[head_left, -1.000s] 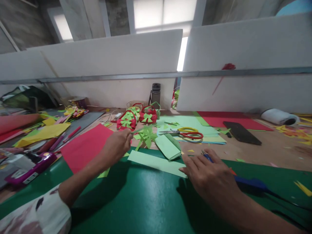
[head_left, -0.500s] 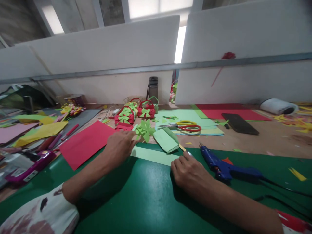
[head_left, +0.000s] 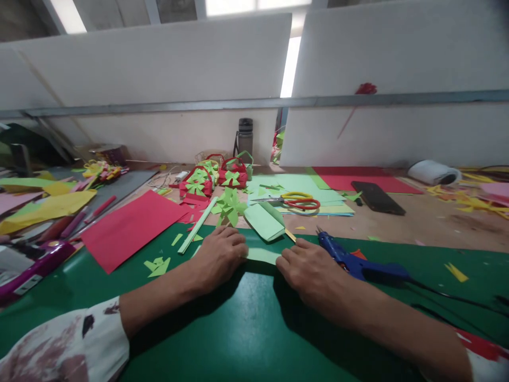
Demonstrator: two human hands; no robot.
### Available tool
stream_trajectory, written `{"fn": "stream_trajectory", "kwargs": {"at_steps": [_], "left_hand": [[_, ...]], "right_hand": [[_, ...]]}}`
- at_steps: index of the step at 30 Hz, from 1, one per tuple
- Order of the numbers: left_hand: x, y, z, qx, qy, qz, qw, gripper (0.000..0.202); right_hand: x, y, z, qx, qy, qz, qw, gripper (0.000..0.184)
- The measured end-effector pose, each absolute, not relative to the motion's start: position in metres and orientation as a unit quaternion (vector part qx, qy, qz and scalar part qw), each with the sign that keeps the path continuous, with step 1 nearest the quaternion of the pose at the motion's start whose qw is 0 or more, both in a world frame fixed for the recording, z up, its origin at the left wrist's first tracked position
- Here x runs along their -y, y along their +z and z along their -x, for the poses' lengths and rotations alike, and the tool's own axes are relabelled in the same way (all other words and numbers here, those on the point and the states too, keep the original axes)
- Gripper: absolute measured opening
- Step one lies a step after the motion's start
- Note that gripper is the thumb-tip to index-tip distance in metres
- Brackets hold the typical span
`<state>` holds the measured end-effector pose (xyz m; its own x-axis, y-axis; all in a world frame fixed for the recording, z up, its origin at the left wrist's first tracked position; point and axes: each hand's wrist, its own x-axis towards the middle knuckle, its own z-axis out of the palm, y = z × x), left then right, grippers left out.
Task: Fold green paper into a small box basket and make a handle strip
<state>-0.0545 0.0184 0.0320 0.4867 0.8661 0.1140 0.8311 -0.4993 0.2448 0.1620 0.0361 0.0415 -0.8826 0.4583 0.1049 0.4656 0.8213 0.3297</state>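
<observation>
A light green paper strip [head_left: 260, 255] lies flat on the green cutting mat [head_left: 246, 329]. My left hand [head_left: 220, 254] covers its left end with the fingers curled on it. My right hand [head_left: 314, 273] pinches its right end. Just beyond the hands sit a folded light green paper piece [head_left: 264, 220] and a bright green paper flower [head_left: 228, 207]. A thin green strip [head_left: 198, 225] lies to the left of the flower. A blue glue gun [head_left: 358, 262] rests on the mat next to my right hand, its cord trailing right.
A red sheet [head_left: 131, 228] lies at left, with green scraps [head_left: 158, 264] near it. Scissors [head_left: 294, 200] rest on stacked paper, a black phone [head_left: 371, 197] to their right. Red paper baskets [head_left: 196, 185], a bottle [head_left: 245, 139] and white partitions stand behind. A purple tool [head_left: 32, 265] sits far left.
My left hand put down the thin green strip and came down onto the paper strip. My right hand moved left off the glue gun to the strip's other end.
</observation>
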Motion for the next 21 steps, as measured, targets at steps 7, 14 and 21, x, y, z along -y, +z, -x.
{"fn": "stream_trajectory", "kwargs": {"at_steps": [7,14,21], "left_hand": [[-0.005,0.06,0.067,-0.484,0.078,-0.793,0.363,0.035],[-0.006,0.055,0.08,-0.476,0.105,-0.585,0.649,0.033],[-0.008,0.054,0.081,-0.457,0.116,-0.537,0.7,0.027]], "right_hand": [[-0.058,0.066,-0.177,0.849,0.423,0.308,0.075,0.043],[-0.057,0.057,-0.172,0.74,0.571,0.351,0.057,0.044],[-0.058,0.052,-0.174,0.711,0.605,0.354,0.051,0.019]]}}
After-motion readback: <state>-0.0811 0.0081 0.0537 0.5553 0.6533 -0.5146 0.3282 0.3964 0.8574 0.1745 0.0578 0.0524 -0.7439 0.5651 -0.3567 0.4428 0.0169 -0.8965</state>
